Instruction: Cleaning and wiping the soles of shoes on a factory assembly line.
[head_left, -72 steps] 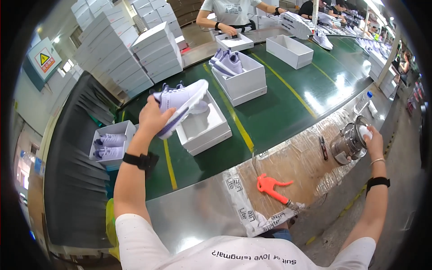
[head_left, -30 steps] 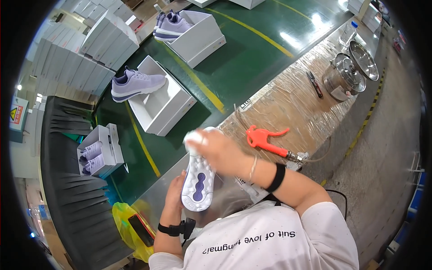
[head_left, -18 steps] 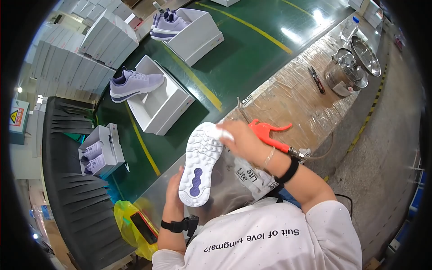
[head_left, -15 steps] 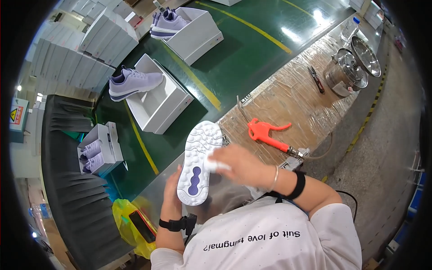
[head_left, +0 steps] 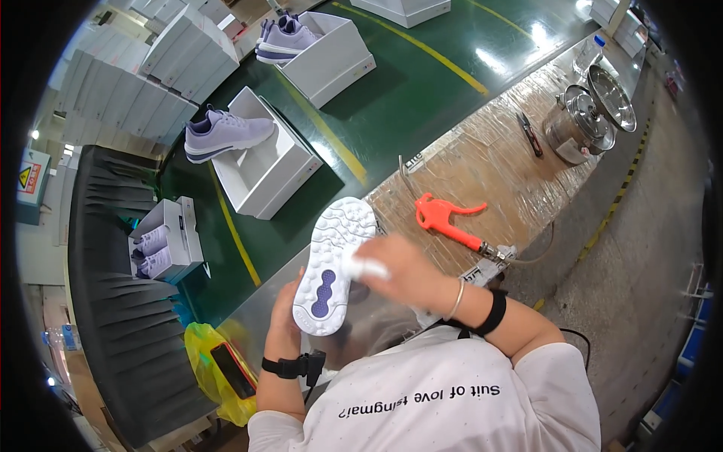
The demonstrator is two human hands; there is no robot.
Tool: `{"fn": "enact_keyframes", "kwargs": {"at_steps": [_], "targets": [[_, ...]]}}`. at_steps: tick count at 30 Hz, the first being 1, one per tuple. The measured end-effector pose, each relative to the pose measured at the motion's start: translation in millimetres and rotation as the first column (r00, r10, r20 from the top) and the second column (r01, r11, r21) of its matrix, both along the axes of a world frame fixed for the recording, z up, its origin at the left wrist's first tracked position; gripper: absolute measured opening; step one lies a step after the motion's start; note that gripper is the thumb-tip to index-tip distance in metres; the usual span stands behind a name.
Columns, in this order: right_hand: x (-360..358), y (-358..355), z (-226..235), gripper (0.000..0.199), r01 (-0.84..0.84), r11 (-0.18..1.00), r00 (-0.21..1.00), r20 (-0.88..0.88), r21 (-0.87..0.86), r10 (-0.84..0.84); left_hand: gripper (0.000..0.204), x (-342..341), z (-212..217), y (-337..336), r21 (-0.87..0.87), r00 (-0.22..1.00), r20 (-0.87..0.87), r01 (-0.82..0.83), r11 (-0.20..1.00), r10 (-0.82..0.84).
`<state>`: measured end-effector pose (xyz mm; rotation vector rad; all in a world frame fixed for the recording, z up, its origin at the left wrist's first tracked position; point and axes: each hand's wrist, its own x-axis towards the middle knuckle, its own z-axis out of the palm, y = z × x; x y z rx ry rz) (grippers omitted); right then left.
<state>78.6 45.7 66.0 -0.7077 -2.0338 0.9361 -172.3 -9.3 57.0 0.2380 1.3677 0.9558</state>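
Note:
A sneaker [head_left: 340, 239] is turned with its white sole up, a purple inset showing near the heel. My left hand [head_left: 287, 305] is closed around its left side, the fingers partly hidden behind the shoe. Over the sole's right edge my right hand [head_left: 410, 275], smeared by motion, is closed on a small white cloth [head_left: 367, 267] against or just above the sole. Beyond the shoe, a matching lavender sneaker [head_left: 230, 134] rests across a white shoebox [head_left: 280, 177].
An orange air blow gun [head_left: 449, 218] with a hose lies on the film-covered cardboard [head_left: 493, 169]. Snippers [head_left: 529, 134] and a metal pot [head_left: 576, 124] stand farther right. More boxed sneakers [head_left: 154, 252] sit on the green conveyor [head_left: 407, 98]. A yellow bag [head_left: 207, 361] with a phone lies left.
My right hand has shifted slightly up and right along the sole with the white cloth. The sneaker has risen slightly, still in my left hand. The far-left shoebox has drifted a little left.

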Motion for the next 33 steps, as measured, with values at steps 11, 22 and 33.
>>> {"fn": "enact_keyframes", "kwargs": {"at_steps": [11,22,33], "targets": [[-3.4,-5.4,7.4,0.035,0.125,0.939,0.990,-0.024,-0.319,-0.140,0.041,2.5,-3.0,8.2,-0.023,0.998,0.065,0.009,1.000,-0.008],[-19.3,55.9,8.2,0.030,0.132,0.990,0.989,-0.058,-0.051,-0.135,0.046,17.9,1.0,7.7,0.034,0.981,-0.147,0.134,0.990,-0.128],[-38.5,65.7,18.4,0.024,0.252,0.965,0.968,-0.034,0.070,-0.250,0.039,19.4,-9.3,12.4,0.036,0.987,-0.149,0.073,0.997,-0.067]]}}
